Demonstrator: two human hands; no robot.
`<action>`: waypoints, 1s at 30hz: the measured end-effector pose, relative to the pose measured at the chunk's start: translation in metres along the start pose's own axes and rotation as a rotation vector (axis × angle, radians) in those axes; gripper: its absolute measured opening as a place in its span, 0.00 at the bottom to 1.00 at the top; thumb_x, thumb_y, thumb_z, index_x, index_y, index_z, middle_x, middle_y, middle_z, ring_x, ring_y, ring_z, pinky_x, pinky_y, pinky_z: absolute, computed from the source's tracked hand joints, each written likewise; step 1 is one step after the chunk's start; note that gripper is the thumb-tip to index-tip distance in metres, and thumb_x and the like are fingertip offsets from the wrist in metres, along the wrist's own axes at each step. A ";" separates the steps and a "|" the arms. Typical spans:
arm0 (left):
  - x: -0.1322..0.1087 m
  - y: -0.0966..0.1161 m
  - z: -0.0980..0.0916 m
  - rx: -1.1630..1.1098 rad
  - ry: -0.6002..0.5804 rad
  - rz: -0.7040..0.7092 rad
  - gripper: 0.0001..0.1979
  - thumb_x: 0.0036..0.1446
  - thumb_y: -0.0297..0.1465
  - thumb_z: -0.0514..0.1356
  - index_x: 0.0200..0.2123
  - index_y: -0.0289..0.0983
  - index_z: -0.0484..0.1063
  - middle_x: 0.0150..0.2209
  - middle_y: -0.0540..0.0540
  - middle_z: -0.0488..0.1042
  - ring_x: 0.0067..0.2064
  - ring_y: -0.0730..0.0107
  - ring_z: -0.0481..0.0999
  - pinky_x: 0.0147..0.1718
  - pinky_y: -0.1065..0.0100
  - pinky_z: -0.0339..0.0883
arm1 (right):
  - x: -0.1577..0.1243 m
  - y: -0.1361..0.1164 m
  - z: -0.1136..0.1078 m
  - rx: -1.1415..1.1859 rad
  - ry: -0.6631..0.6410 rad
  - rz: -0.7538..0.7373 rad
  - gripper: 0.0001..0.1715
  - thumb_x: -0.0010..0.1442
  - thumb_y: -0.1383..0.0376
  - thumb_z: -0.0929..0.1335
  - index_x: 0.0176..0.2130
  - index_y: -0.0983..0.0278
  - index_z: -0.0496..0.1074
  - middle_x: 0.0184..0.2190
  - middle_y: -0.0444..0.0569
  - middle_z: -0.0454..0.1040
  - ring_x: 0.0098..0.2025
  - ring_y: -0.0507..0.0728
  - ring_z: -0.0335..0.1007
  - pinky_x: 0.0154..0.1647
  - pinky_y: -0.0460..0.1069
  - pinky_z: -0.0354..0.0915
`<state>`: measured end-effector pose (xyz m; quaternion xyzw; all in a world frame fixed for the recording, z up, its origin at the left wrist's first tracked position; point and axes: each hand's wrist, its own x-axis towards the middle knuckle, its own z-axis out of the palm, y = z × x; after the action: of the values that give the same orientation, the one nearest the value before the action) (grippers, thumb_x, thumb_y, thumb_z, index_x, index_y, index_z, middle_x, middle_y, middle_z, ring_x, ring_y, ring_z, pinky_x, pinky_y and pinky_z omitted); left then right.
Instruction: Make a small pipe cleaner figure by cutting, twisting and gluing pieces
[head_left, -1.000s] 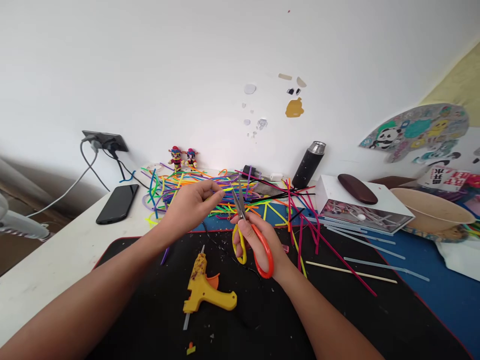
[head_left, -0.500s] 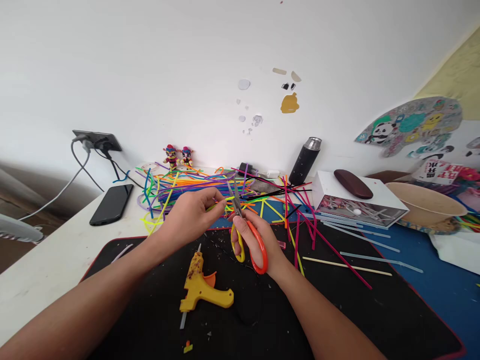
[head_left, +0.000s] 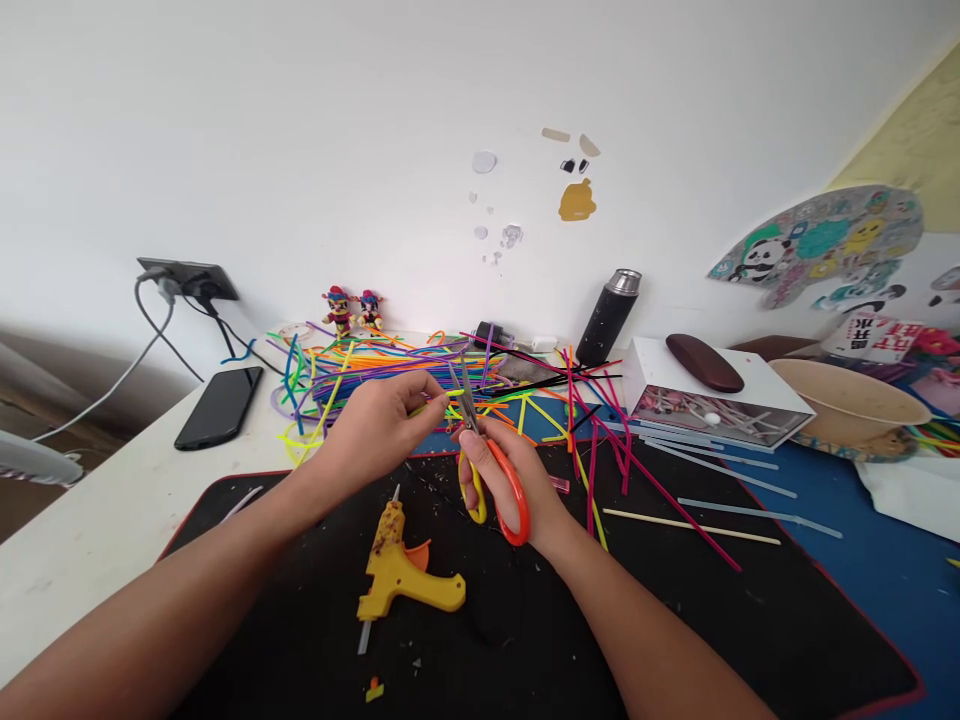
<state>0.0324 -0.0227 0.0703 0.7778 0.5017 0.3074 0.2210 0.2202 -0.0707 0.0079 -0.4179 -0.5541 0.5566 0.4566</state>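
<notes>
My left hand [head_left: 390, 415] pinches a short yellow-green pipe cleaner [head_left: 453, 394], whose tip sticks out past the fingers toward the blades. In my right hand [head_left: 514, 470] is a pair of scissors [head_left: 514, 500] with one orange and one yellow handle loop. The blades point up and away, slightly parted, right beside the pipe cleaner's tip. Whether they touch it I cannot tell. Below both hands, a yellow hot glue gun [head_left: 401, 575] lies on the black mat [head_left: 285, 620], a glue stick poking from its rear.
Behind the hands spreads a heap of colourful pipe cleaners [head_left: 352, 375]. A black thermos [head_left: 609, 318] stands by the wall, near a white box [head_left: 712, 395] bearing a dark red case [head_left: 705, 362]. A phone [head_left: 219, 408] lies left; clear glue sticks [head_left: 761, 515] lie right.
The view has shifted very slightly. Both hands keep nearly the same place, with the pipe cleaner and the scissors still held close together.
</notes>
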 end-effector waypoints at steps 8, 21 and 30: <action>-0.001 0.002 0.001 0.027 -0.016 -0.005 0.14 0.62 0.41 0.58 0.31 0.38 0.75 0.20 0.54 0.67 0.22 0.73 0.61 0.23 0.69 0.51 | 0.000 0.000 0.000 0.003 0.000 -0.013 0.27 0.67 0.40 0.68 0.40 0.61 0.69 0.27 0.42 0.73 0.19 0.51 0.70 0.21 0.46 0.65; -0.005 0.008 0.006 0.090 -0.034 0.002 0.15 0.63 0.42 0.57 0.33 0.38 0.76 0.20 0.55 0.67 0.23 0.73 0.61 0.25 0.69 0.50 | 0.000 0.002 0.000 -0.018 0.024 -0.013 0.26 0.69 0.41 0.67 0.39 0.61 0.69 0.27 0.41 0.72 0.19 0.50 0.70 0.20 0.45 0.63; -0.006 0.007 0.009 0.138 -0.054 0.007 0.15 0.63 0.42 0.56 0.33 0.39 0.76 0.20 0.54 0.68 0.22 0.72 0.61 0.25 0.69 0.50 | -0.001 0.002 0.000 -0.019 0.030 0.005 0.26 0.68 0.41 0.68 0.38 0.61 0.68 0.25 0.39 0.71 0.18 0.50 0.68 0.18 0.44 0.62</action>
<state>0.0413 -0.0315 0.0667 0.8009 0.5130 0.2515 0.1793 0.2198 -0.0713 0.0057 -0.4320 -0.5514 0.5462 0.4594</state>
